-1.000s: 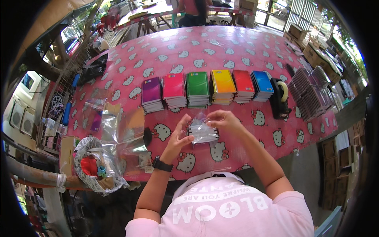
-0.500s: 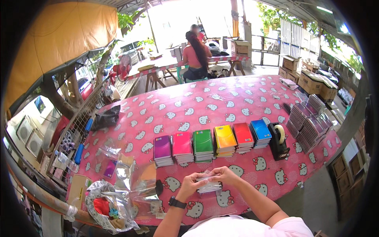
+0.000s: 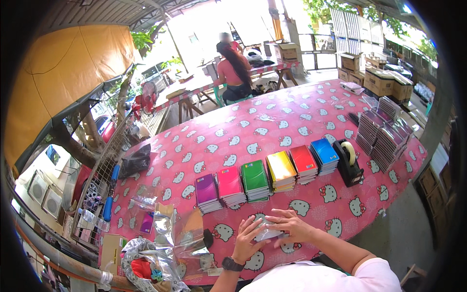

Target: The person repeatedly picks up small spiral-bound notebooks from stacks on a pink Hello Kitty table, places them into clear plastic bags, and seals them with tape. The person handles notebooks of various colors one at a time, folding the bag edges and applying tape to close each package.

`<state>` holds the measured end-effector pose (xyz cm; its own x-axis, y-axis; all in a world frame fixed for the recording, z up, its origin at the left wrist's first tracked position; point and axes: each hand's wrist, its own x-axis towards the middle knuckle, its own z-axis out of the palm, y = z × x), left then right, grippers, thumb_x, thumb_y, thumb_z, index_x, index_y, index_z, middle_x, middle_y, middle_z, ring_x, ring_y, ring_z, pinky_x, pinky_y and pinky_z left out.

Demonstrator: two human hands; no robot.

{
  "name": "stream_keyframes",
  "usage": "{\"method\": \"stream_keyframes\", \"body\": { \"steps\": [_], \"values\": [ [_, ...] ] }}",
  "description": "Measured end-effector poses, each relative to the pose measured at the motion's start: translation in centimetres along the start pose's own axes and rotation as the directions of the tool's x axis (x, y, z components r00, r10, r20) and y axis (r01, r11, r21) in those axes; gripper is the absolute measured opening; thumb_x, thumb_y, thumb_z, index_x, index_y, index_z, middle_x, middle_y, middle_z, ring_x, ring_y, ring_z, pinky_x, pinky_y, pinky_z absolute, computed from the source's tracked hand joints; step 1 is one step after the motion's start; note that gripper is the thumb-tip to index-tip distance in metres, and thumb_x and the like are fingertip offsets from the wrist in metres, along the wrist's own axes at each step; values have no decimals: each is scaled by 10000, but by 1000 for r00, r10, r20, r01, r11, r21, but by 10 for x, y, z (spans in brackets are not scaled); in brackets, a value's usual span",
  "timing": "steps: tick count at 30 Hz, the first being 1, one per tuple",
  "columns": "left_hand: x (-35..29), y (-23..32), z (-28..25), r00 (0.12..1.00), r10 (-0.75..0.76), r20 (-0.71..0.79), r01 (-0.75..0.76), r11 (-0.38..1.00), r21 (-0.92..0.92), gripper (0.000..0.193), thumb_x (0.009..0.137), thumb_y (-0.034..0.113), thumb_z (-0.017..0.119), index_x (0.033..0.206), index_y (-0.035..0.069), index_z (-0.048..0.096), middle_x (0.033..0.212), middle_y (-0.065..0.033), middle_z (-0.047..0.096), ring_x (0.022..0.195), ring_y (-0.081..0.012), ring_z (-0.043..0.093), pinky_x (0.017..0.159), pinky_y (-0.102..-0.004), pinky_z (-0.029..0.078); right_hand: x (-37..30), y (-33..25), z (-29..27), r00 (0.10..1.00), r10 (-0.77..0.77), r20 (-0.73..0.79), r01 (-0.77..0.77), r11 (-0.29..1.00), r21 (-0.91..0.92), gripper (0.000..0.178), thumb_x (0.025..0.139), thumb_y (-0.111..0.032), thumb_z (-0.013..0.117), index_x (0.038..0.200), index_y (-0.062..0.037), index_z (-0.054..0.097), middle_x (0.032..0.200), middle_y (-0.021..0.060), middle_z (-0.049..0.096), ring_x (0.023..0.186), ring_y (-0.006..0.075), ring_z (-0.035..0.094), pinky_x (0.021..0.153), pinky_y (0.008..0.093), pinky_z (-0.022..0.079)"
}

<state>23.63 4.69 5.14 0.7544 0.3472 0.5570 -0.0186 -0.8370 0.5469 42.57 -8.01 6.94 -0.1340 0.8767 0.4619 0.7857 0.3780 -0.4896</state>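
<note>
A small bundle wrapped in clear plastic [image 3: 267, 232] lies on the table close in front of me, largely covered by my hands. My left hand [image 3: 248, 239] rests along its left side with the fingers stretched out. From the right, my right hand [image 3: 293, 228] reaches over it, fingers spread and laid across the plastic. Just beyond stands a row of spiral notebook stacks: purple [image 3: 208, 193], pink [image 3: 230, 187], green [image 3: 255, 180], yellow [image 3: 280, 171], red [image 3: 304, 164] and blue [image 3: 324, 155].
A black tape dispenser [image 3: 348, 165] ends the row at right; wrapped notebook stacks [image 3: 382, 129] stand past it. Clear plastic bags [image 3: 187, 233], a cloth-lined basket [image 3: 127, 260] and a carton [image 3: 112, 253] are at left. A co-worker [image 3: 233, 73] sits at another table.
My fingers have gone from pinching the plastic to lying spread over the bundle, which is now lower on the table. The whole view has tilted and shifted slightly.
</note>
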Motion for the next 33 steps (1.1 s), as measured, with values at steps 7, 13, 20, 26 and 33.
{"method": "stream_keyframes", "body": {
  "steps": [7,13,20,26,33],
  "values": [
    [-16,10,23,972,-128,-198,98,984,-151,212,751,108,721,963,102,714,1114,-69,649,1234,-272,467,1046,-437,319,-6,-11,28,952,126,-278,-118,992,44,284,778,-310,694,1013,-153,673,1199,24,595,1118,228,517,921,415,364],
    [-19,23,50,839,-401,-368,228,873,-432,377,795,26,671,1166,38,603,1060,-131,646,1137,-226,529,940,-357,421,3,-13,28,937,173,-303,-171,985,33,227,757,-306,713,847,-111,641,1090,18,619,1011,216,539,877,418,366],
    [2,42,39,742,-537,-402,285,795,-536,644,797,-5,635,1376,23,355,1239,-159,524,1071,-217,548,916,-353,426,21,-15,20,832,538,-136,-445,793,417,222,742,-175,745,866,-40,619,806,46,618,746,145,567,647,298,436],
    [-23,40,46,931,-75,-358,197,928,318,541,833,209,616,1324,59,445,1288,-115,492,1205,-241,451,1000,-458,274,30,28,32,806,572,149,-508,540,671,176,751,-111,728,870,-11,645,653,-10,581,601,44,495,542,225,413],
    [-18,74,51,952,-294,-87,302,851,429,684,782,553,590,1305,126,482,1329,-21,469,1277,-183,366,1017,-496,150,-1,40,7,879,422,-222,-318,866,387,152,770,-74,645,917,-42,670,786,80,654,711,172,591,668,313,475]
  ]
}}
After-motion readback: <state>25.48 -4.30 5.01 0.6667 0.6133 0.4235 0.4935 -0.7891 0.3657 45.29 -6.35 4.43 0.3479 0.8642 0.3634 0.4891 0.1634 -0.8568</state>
